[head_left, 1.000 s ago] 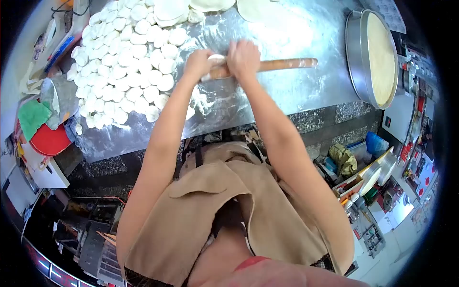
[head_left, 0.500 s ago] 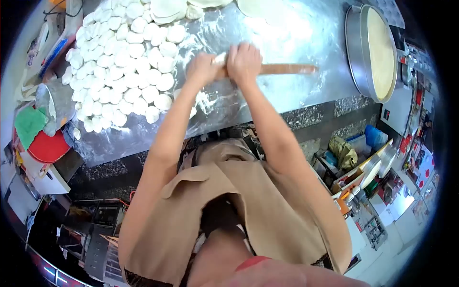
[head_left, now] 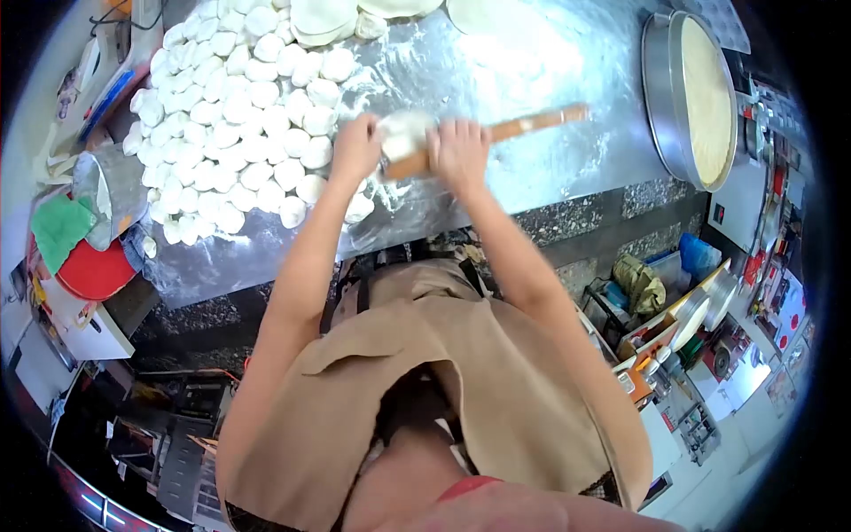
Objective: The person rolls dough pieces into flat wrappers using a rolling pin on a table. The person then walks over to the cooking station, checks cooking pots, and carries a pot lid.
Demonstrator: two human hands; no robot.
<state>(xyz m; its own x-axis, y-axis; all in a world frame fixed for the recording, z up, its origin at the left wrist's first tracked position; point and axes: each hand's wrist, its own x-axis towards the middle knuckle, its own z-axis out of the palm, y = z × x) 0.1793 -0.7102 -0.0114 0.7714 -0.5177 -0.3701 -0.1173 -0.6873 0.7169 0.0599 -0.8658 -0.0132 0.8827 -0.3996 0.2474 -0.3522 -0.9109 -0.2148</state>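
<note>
Across the upper half of the view spreads a floured metal table (head_left: pixel 567 164), many pale dough pieces (head_left: pixel 235 106) crowding its left part. A round metal pan (head_left: pixel 663 97) stands at the right. The wooden rolling pin (head_left: pixel 536 123) slants over the middle — the right hand (head_left: pixel 461 155) has its fingers wrapped around it near the left end. The left hand (head_left: pixel 356 146) curls beside a blurred dough round (head_left: pixel 403 135), which lies between both hands — whether those fingers pinch it, I cannot tell.
</note>
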